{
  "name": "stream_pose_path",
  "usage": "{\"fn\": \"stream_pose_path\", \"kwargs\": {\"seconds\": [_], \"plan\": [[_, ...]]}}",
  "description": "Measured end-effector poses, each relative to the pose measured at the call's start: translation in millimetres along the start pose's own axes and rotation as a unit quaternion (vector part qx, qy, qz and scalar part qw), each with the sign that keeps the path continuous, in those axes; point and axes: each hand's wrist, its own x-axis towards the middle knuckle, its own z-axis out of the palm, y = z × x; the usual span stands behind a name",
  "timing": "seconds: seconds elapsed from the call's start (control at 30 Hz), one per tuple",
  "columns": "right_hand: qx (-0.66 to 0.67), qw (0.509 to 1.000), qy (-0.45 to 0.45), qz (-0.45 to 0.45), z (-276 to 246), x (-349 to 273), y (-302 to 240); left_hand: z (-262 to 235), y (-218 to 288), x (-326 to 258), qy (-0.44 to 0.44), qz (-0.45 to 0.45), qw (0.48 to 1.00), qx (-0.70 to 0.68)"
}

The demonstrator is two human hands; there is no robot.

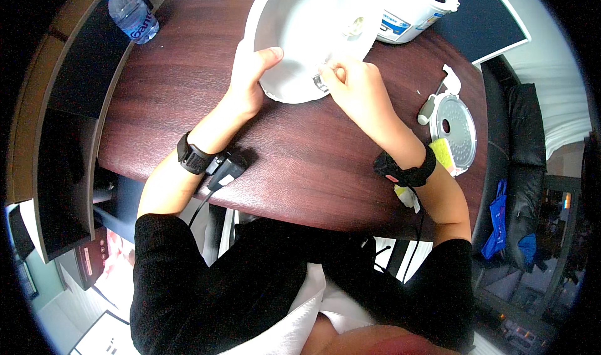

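We see the left hand (250, 73) gripping the edge of a big white lid (313, 36), with the thumb on top of the rim. The right hand (354, 89) has its fingers pinched on a small metal part (320, 81) at the lid's near edge. There are two hands and one lid. The lid is round, smooth and white, and it rests on the dark wooden table (188, 104). One water bottle (131, 14) and one round metal plate (456, 129) sit nearby.
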Motion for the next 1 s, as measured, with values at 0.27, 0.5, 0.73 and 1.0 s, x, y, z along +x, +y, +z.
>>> {"fn": "stream_pose_path", "kwargs": {"seconds": [0.27, 0.5, 0.73, 1.0], "plan": [[-0.183, 0.976, 0.017, -0.118, 8.8, 1.5, 9.5, 3.4, 1.8, -0.4, -0.006, 0.005, 1.000, 0.009], [-0.105, 0.988, -0.002, -0.110, 18.5, 3.1, 19.2, 5.3, -0.9, 1.5, -0.006, 0.015, 1.000, 0.019], [0.385, 0.855, -0.179, 0.298, 6.5, 8.8, 14.6, 0.7, -4.2, 3.1, -0.020, -0.006, 0.999, 0.040], [-0.140, 0.981, -0.039, -0.128, 9.0, 3.3, 20.7, -0.8, -3.0, 1.5, -0.006, -0.025, 1.000, 0.018]]}}
